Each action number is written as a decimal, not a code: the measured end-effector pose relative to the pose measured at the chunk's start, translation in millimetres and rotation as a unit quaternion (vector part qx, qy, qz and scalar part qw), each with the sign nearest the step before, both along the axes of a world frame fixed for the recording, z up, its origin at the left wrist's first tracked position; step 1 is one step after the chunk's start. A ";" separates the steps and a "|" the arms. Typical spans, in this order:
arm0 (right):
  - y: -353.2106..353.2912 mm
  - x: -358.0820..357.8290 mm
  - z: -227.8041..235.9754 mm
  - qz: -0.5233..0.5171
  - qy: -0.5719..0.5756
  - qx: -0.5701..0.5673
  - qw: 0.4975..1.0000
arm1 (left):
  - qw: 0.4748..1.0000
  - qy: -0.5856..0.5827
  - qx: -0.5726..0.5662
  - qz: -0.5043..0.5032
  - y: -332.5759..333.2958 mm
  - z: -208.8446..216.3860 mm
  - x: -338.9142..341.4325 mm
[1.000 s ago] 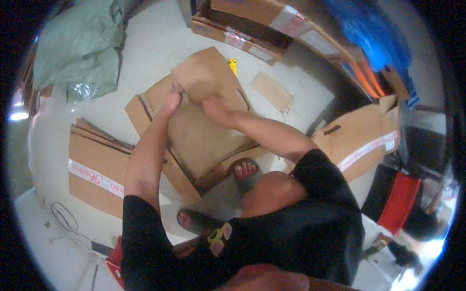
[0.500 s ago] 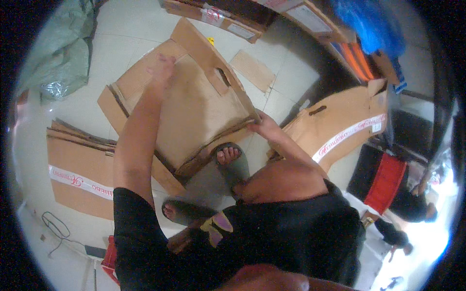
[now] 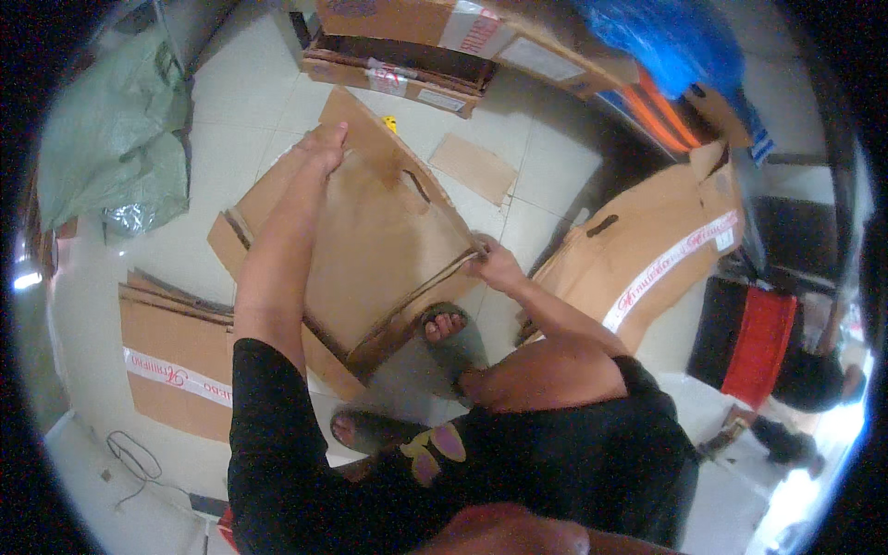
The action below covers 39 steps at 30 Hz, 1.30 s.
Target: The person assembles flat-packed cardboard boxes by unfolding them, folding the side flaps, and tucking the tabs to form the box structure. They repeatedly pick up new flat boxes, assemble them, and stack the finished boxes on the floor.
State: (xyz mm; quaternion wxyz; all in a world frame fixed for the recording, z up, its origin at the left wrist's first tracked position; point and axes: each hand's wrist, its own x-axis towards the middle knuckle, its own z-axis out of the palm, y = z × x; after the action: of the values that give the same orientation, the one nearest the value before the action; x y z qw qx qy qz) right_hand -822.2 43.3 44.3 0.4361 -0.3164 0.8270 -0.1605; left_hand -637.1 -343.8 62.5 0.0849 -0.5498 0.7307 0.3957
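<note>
An opened cardboard box (image 3: 370, 264) lies tilted on the floor in front of my feet, its inside facing me. Its far-right side stands raised and has an oval hand hole. My left hand (image 3: 326, 150) reaches across to the box's far end, fingers closed at the edge of the raised side. At the near right corner, my right hand (image 3: 497, 265) pinches the cardboard edge. Part of the box's left side is hidden behind my left forearm. A sandalled foot (image 3: 446, 326) is close to the box's near edge.
Folded cardboard with white printed tape lies left (image 3: 176, 365) and right (image 3: 638, 250). A loose cardboard piece (image 3: 474, 168) is beyond the box. Taped cartons (image 3: 398, 81) line the back, near a blue plastic bag (image 3: 671, 46). A green sack (image 3: 116, 153) stands far left.
My left hand has moved from over the left flap to the raised side's edge and closed there. My right hand keeps its hold at the corner. The whole view has shifted slightly.
</note>
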 end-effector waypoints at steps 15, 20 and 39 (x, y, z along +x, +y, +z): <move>-33.3 -4.1 38.1 0.167 0.075 0.022 0.983 | 0.672 0.617 0.259 0.319 -69.4 -141.5 45.2; 1.1 2.9 39.9 -0.095 -0.222 -0.098 0.966 | 0.624 0.634 0.314 0.331 -71.9 -171.5 71.6; -23.5 37.1 -16.6 -0.071 -0.046 -0.008 0.996 | 0.637 0.579 0.315 0.400 -85.2 -147.6 102.9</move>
State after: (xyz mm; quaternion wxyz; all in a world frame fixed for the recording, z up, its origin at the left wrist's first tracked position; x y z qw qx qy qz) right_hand -785.1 19.8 27.6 0.4590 -0.2526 0.8250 -0.2119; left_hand -534.2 -429.0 -85.1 -0.3538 -0.3871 0.1698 0.8344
